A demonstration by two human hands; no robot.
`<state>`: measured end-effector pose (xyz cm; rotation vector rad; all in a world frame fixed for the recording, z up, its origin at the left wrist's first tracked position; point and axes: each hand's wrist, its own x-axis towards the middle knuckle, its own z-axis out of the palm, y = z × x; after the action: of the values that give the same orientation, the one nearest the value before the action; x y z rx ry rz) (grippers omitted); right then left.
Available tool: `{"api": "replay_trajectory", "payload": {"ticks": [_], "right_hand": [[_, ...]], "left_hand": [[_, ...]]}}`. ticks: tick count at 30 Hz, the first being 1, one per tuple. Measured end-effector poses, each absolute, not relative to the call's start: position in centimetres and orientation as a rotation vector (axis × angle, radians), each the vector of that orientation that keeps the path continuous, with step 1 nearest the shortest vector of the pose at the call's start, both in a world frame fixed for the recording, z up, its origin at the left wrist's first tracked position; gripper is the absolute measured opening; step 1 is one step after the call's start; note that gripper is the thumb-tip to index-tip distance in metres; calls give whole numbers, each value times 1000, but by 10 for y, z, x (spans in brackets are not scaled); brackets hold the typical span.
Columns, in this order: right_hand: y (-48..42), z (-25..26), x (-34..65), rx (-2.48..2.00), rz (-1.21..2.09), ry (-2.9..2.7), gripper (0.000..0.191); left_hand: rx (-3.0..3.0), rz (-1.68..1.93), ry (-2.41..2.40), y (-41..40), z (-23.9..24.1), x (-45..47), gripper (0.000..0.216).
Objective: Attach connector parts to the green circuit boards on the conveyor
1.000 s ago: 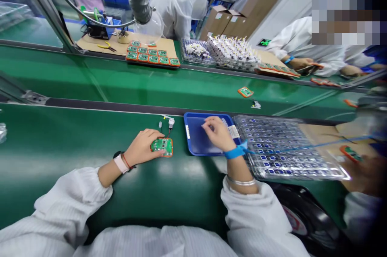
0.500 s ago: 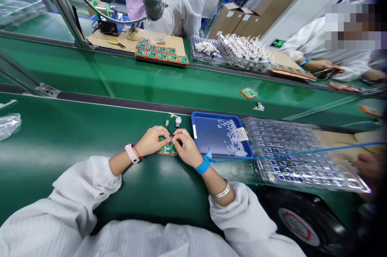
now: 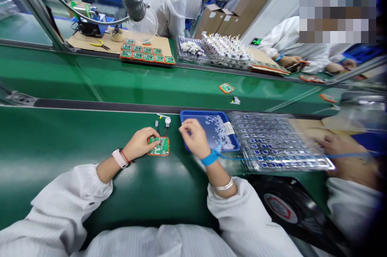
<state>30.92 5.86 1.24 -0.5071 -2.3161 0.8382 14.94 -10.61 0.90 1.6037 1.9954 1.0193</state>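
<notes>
my left hand (image 3: 140, 143) grips the left edge of a green circuit board (image 3: 163, 147) toward the far edge of the surface (image 3: 145, 196). my right hand (image 3: 196, 140) hangs over the left edge of a blue tray (image 3: 212, 137), fingertips bunched; i cannot tell whether they hold anything. the white label (image 3: 229, 128) on the tray's right edge is unreadable.

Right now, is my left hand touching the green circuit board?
Touching: the head view shows your left hand with its thumb lying on the green circuit board.
</notes>
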Motion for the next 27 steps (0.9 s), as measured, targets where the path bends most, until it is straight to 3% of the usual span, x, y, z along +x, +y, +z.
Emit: {"api": "replay_trajectory", "payload": {"ticks": [5, 9, 21, 27], "right_hand": [[154, -3, 354, -1079, 552, -2237, 14], [177, -19, 365, -1229, 517, -2264, 13], [158, -2, 355, -1013, 544, -2384, 14], [42, 16, 307, -424, 1026, -2353, 14]], "left_hand": [[1684, 946, 2005, -108, 7, 150, 14], [1700, 935, 2008, -108, 8, 151, 14], [1663, 1005, 2018, -105, 6, 151, 13], [1564, 1208, 1905, -104, 8, 153, 14]]}}
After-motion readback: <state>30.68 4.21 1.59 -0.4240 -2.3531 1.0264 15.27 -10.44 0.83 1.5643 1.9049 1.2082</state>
